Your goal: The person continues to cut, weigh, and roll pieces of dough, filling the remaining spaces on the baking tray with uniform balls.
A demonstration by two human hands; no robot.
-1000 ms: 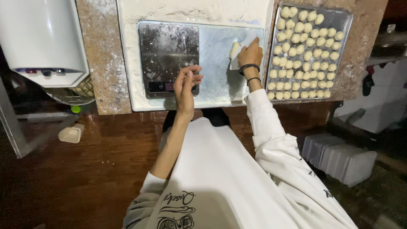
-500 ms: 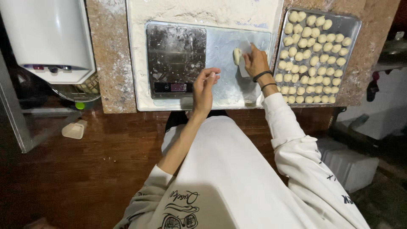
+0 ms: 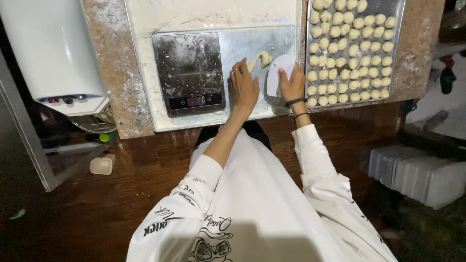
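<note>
Right hand (image 3: 292,80), centre of the frame: fingers wrapped over a pale, rounded plastic dough scraper (image 3: 277,77), gripping it against the metal sheet; two dark bands at the wrist.

Left hand (image 3: 243,88), just left of it: flat, palm down, fingers together and stretched toward the top of the frame, holding nothing; fingertips near a small piece of pale dough (image 3: 260,60).

Dough piece: lies on the bare grey metal work sheet (image 3: 233,48), above and between the two hands, apart from the scraper's upper edge.

Black flat digital kitchen scale (image 3: 189,72): left of the left hand, floury on top, small display at its lower edge.

Rectangular metal tray (image 3: 397,53): right of the right hand, filled with rows of small pale dough balls (image 3: 349,48).

Floured speckled stone counter (image 3: 116,73): carries sheet, scale and tray.

White cylindrical appliance (image 3: 53,53): upper left of the frame.
</note>
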